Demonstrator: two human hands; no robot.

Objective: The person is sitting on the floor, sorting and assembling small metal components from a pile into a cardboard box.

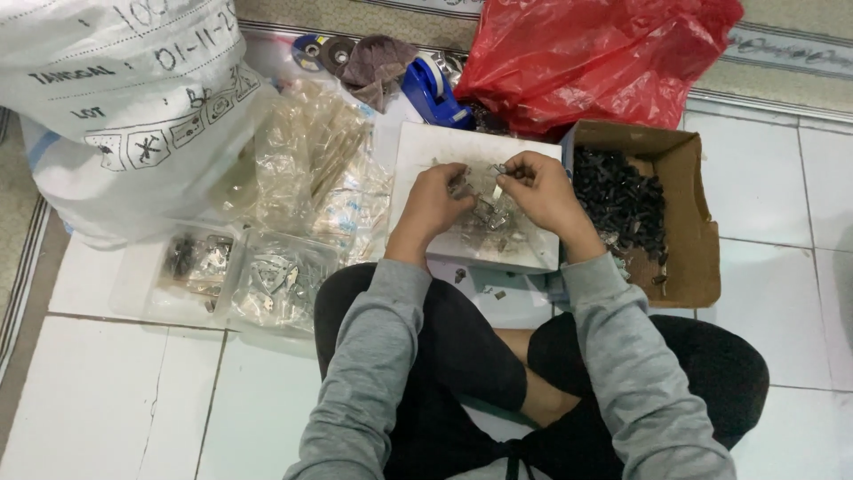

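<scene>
A big white sack (115,107) with dark printed marks stands far left, beside clear plastic tubs (240,276) of metal bits. Over the white tray (426,147), the left hand (435,200) and right hand (538,191) pinch small metal clips (484,213), fingers closed on them; these look light, stiff, slippery, best gripped by their edges. Further right sit a red bag (595,58) and a cardboard box (689,222).

White tiled floor (800,178) with dark grout, patterned carpet (782,53) beyond.
</scene>
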